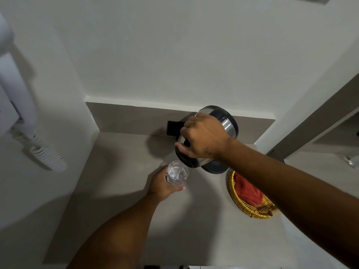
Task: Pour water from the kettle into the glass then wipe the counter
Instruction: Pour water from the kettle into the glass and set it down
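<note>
My right hand [202, 135] grips the handle of a steel and black kettle [228, 123], which is tilted with its spout down over a clear glass [177, 172]. Water shows inside the glass. My left hand [163, 184] is wrapped around the glass from the left and holds it on or just above the grey counter [116, 191]. The kettle's black round base [214, 167] sits on the counter under the tilted kettle, partly hidden. An orange-red cloth [247, 191] lies in a woven yellow basket [244, 208] at the right.
The counter sits in a narrow niche between white walls. A white wall phone [17, 105] with a coiled cord hangs on the left wall. A black box-like object [173, 128] stands against the grey backsplash behind the kettle. Another counter lies beyond a partition on the right.
</note>
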